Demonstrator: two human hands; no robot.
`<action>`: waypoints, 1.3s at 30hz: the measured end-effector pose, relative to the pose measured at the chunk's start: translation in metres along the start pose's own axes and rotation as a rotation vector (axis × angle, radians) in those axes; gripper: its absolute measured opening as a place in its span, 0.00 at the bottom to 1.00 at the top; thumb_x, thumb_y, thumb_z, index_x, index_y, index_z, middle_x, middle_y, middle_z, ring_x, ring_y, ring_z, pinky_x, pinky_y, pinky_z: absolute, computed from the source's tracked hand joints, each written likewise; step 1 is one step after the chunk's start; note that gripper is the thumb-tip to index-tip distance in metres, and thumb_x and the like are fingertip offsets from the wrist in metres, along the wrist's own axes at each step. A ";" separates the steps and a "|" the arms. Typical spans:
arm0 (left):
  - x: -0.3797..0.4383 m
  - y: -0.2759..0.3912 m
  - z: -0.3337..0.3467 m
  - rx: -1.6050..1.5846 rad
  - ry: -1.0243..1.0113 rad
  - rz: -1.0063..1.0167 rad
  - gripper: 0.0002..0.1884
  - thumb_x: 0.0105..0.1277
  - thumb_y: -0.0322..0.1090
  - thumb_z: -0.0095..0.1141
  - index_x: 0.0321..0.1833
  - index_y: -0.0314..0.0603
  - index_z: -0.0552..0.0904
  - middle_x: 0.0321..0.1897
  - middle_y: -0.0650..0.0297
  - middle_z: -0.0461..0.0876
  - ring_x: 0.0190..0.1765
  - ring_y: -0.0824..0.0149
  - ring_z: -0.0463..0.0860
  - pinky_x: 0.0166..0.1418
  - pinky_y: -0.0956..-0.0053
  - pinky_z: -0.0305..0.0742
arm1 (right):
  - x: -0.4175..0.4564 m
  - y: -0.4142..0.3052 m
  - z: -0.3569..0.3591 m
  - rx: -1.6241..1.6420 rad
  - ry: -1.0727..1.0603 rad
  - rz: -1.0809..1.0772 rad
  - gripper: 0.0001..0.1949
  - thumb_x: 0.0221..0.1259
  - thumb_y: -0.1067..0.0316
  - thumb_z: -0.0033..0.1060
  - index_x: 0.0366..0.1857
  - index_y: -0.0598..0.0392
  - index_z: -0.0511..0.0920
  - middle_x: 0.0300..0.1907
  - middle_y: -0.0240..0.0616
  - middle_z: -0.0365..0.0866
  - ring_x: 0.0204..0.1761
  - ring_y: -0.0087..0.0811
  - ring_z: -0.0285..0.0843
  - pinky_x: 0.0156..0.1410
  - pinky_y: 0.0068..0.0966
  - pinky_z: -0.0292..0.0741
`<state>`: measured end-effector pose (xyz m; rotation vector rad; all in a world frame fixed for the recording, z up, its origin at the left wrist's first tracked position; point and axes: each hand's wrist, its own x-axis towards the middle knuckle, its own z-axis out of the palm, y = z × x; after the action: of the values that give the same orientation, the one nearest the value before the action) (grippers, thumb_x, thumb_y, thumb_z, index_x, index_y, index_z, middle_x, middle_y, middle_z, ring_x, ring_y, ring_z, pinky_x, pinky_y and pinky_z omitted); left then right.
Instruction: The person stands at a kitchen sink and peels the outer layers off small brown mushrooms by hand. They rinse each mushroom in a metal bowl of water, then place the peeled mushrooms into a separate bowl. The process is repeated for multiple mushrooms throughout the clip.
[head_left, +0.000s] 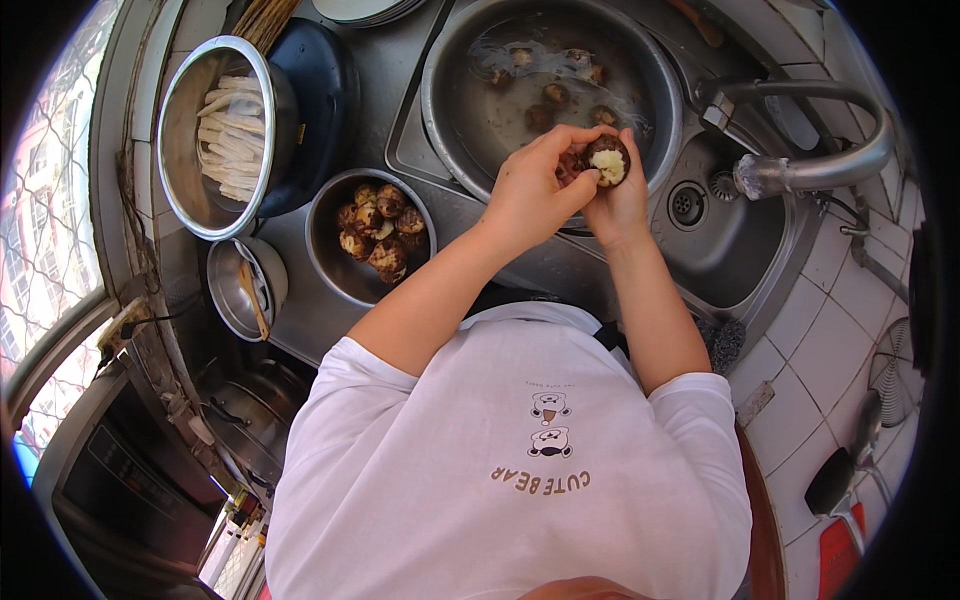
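Observation:
A small brown taro corm (609, 160) with a pale peeled patch is held between my two hands above the large metal basin (442, 142). My left hand (536, 180) grips it from the left, its thumb against the exposed flesh. My right hand (621, 206) supports the same corm from the right, partly behind it. Another brown piece (568, 166) shows between the left fingers; whether it is a second corm cannot be told. Below the hands, several brown corms (555, 94) lie in the basin's cloudy water.
Left of my arms, a steel bowl (319, 247) contains several partly peeled corms. Farther left are a bowl (169, 142) of pale strips and a small bowl (225, 292) with a wooden-handled utensil (251, 296). A faucet (817, 172) arches over the right sink basin (739, 247).

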<state>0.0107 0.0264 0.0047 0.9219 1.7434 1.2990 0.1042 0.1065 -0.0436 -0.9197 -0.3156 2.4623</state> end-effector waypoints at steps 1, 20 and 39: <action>0.000 0.005 -0.002 0.027 -0.003 -0.011 0.18 0.58 0.26 0.56 0.53 0.37 0.75 0.33 0.61 0.79 0.35 0.73 0.79 0.42 0.78 0.75 | -0.001 -0.001 0.000 -0.027 0.013 -0.007 0.18 0.70 0.47 0.38 0.40 0.49 0.74 0.36 0.33 0.76 0.42 0.28 0.76 0.49 0.30 0.75; 0.021 -0.074 -0.018 0.324 0.101 -0.197 0.10 0.59 0.32 0.52 0.39 0.37 0.82 0.29 0.59 0.82 0.32 0.61 0.81 0.39 0.70 0.74 | 0.018 -0.008 -0.024 -0.012 -0.041 0.177 0.20 0.65 0.44 0.47 0.43 0.52 0.73 0.32 0.37 0.76 0.28 0.29 0.70 0.27 0.21 0.64; 0.024 -0.148 0.000 1.197 0.093 -0.094 0.16 0.52 0.36 0.57 0.45 0.45 0.83 0.52 0.60 0.76 0.59 0.53 0.71 0.62 0.59 0.66 | 0.064 0.004 -0.080 -1.251 -0.059 0.157 0.18 0.67 0.56 0.45 0.56 0.51 0.70 0.42 0.39 0.76 0.37 0.30 0.79 0.37 0.23 0.73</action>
<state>-0.0154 0.0144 -0.1425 1.3560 2.6024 0.0996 0.1138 0.1397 -0.1405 -1.3111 -1.9806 2.2613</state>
